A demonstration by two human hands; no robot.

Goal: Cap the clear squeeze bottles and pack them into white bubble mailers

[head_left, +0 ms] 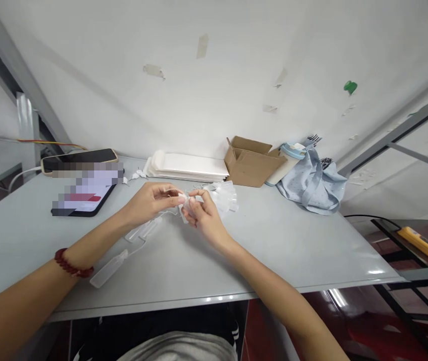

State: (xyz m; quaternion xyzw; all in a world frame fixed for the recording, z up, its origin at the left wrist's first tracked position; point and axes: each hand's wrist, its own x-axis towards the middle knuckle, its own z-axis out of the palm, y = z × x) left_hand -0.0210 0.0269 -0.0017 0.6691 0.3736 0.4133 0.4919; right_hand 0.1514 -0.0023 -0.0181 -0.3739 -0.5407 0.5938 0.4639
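Note:
My left hand [153, 203] and my right hand [206, 216] meet above the middle of the table. Both are closed, thumb against fingers, around a small translucent plastic piece [184, 214]. A thin pale strand shows over the left fingers; just where it is fixed is hidden by the fingertips. Under my left wrist lies a flat, tube-like translucent piece [109, 269] with a narrow neck and a thin white cord. More such pieces [144, 230] rest close to the left hand. Behind the right hand is a heap of clear plastic pieces [226, 195].
Two phones lie at the left, one dark [80, 159] and one with a lit screen [89, 193]. Along the wall are small white bits [137, 174], a stack of white flat pieces [194, 165], an open cardboard box [251, 165], a lidded cup [287, 163] and a light-blue cloth bag [307, 183].

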